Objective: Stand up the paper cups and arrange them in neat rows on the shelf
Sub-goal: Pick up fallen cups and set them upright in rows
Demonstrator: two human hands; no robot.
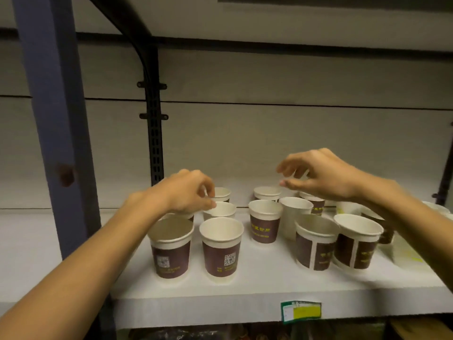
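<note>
Several brown-and-white paper cups stand upright on the white shelf (257, 288). Two front cups, one at the left (171, 251) and one beside it (221, 249), show QR codes. My left hand (182, 192) pinches the rim of a white cup (220, 211) in the second row. My right hand (323, 174) hovers with loosely curled fingers above the back cups (267, 193), holding nothing. More cups stand in the middle (266, 220) and at the right (316, 241), (356, 240). A plain white cup (294, 217) stands among them.
A blue upright post (54, 119) borders the shelf on the left. A black slotted rail (154, 133) runs up the grey back wall. A green and yellow label (301, 311) sticks to the shelf's front edge. Pale cups lie at the far right (404, 251).
</note>
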